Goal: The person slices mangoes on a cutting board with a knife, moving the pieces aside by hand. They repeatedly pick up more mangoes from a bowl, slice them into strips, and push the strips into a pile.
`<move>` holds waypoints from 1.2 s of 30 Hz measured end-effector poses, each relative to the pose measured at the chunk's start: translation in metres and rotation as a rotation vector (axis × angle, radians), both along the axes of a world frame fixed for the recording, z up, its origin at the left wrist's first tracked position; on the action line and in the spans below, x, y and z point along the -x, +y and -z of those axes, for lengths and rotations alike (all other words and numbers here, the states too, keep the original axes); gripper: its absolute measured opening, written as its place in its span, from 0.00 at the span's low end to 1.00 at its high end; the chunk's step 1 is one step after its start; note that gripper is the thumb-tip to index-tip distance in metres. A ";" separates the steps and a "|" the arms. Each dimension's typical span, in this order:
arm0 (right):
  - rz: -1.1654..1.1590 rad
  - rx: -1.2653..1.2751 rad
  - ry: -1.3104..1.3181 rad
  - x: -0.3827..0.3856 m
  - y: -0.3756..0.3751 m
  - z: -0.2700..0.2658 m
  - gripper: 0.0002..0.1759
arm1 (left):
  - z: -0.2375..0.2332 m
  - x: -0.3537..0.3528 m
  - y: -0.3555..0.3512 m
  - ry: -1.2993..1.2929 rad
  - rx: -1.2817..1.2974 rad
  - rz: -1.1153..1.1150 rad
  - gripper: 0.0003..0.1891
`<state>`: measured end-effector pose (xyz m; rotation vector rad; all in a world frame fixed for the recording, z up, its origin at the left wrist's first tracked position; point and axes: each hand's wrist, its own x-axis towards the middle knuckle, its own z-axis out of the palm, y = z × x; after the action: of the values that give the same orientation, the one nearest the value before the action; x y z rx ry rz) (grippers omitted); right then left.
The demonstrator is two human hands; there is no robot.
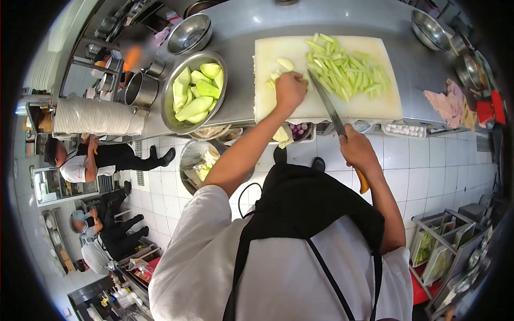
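My left hand [292, 91] is curled down on the white cutting board [267, 109], its fingers closed over a pale green vegetable piece that they mostly cover. Beside it lie a few more pale pieces [285, 64]. In my right hand [357, 147] is the wooden handle of a long kitchen knife [331, 109]. Its blade slants up across the board, the tip close to my left fingers. Right of the blade spreads a heap of light green vegetable sticks [350, 69]. A steel bowl [167, 107] left of the board holds large peeled green vegetable pieces [197, 101].
Below the counter edge stands a bin [187, 160] with peelings. An empty steel bowl [189, 35], a pot [141, 90] and stacked plates [96, 115] are at left. A pink cloth [447, 101] and another bowl [430, 29] lie at right. Several people are at far left.
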<state>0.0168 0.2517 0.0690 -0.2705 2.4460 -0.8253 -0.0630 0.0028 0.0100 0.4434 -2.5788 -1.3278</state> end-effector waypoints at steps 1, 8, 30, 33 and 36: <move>-0.012 -0.002 0.035 -0.001 0.002 0.004 0.14 | 0.006 -0.006 0.005 -0.050 -0.062 -0.025 0.14; -0.047 -0.109 0.028 -0.021 0.001 -0.033 0.18 | -0.015 -0.033 0.013 0.006 0.049 -0.049 0.09; -0.044 -0.111 0.145 0.007 -0.029 -0.018 0.18 | -0.006 -0.029 0.003 0.298 0.255 0.104 0.06; -0.074 -0.131 0.148 -0.007 -0.016 -0.028 0.16 | -0.014 -0.002 -0.027 0.347 0.329 0.065 0.09; -0.122 -0.153 0.060 -0.025 -0.009 -0.033 0.16 | -0.035 0.022 -0.051 0.141 0.484 -0.017 0.12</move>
<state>0.0418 0.2428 0.1017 -0.3870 2.5044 -0.5824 -0.0850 -0.0482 0.0449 0.2698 -2.6424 -0.6593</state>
